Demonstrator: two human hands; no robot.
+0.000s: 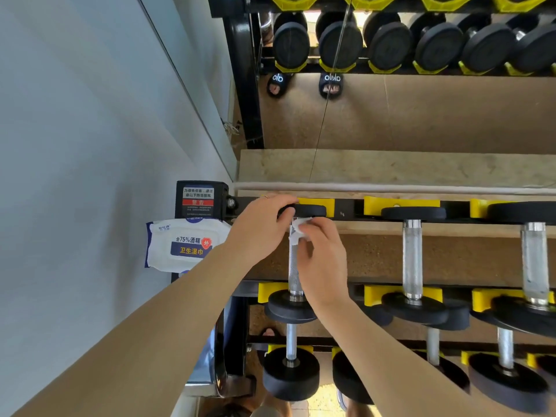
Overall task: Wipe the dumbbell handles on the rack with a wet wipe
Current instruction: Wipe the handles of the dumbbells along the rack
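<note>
On the top tier of the black and yellow rack (346, 207) lies the leftmost dumbbell, its knurled steel handle (293, 272) running toward me. My right hand (323, 260) pinches a white wet wipe (298, 231) against the far end of that handle. My left hand (260, 227) grips the dumbbell's far black head (310, 210). Two more dumbbells with bare steel handles (412, 260) (534, 260) rest to the right.
A white pack of wet wipes (183, 245) sits on the rack's left end, beside a black warning label (198, 201). A grey wall (90, 145) runs along the left. A mirror (391, 115) behind reflects the rack. Lower tiers hold further dumbbells (290, 374).
</note>
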